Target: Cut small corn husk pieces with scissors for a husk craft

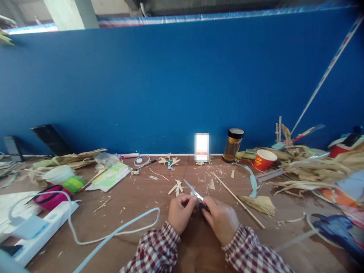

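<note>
A white power strip [49, 227] lies near left. Pale strips [178, 186] sit just beyond the left hand [182, 211], whose grip I cannot tell. At centre, scissors [195, 193] point far-left, handles clamped in the right hand [223, 220]. Rightward lie a thin stick [239, 200] and blue glue gun [337, 229].

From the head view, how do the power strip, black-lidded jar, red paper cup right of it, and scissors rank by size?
1. Power strip, helped by sitting nearer
2. Black-lidded jar
3. Red paper cup
Unranked: scissors, partly hidden by the right hand.
</note>
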`<state>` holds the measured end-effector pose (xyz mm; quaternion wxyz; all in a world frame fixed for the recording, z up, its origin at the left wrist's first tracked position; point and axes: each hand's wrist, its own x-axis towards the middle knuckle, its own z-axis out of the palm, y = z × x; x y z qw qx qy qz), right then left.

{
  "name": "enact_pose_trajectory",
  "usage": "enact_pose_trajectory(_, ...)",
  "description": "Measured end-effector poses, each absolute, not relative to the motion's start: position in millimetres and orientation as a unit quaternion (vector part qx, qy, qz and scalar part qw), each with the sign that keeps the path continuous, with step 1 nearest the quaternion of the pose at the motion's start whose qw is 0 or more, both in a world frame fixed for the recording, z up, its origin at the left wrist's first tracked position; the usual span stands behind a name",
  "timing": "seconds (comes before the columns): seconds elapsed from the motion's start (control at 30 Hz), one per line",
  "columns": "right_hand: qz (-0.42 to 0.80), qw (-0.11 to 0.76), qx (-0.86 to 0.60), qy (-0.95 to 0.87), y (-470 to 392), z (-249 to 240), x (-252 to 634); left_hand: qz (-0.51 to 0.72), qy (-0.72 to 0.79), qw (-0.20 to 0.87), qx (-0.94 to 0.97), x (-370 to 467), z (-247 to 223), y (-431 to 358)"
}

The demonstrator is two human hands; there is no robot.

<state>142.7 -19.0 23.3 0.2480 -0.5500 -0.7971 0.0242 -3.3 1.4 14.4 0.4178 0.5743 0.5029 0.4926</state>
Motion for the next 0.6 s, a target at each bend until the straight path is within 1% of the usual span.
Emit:
enact_pose_trajectory(0.07, 0.025, 0.25, -0.549, -0.798, -19.3, 22.6, 142.4, 0.485, 0.504, 0.429, 0.571, -3.0, 11.4, 2.5)
enact_pose_trajectory(0.17, 0.048, 0.264, -0.538, -0.799, -19.0, 21.9, 142.4, 0.483, 0.498, 0.391, 0.605, -2.8, 10.1, 2.8)
enact_pose_trajectory(0.33, 0.09, 0.327, -0.468, -0.816, -18.0, 21.7, 139.6, 0.493, 0.526, 0.353, 0.597, -8.8, 15.0, 5.9)
enact_pose_trajectory(0.43, 0.053, 0.366, -0.453, -0.811, -18.6, 22.6, 138.9, 0.514, 0.528, 0.327, 0.591, -11.0, 19.1, 6.4)
enact_pose_trajectory(0.6, -0.032, 0.376, -0.467, -0.8, -19.0, 25.9, 142.1, 0.528, 0.514, 0.286, 0.613, -7.2, 22.3, 1.3)
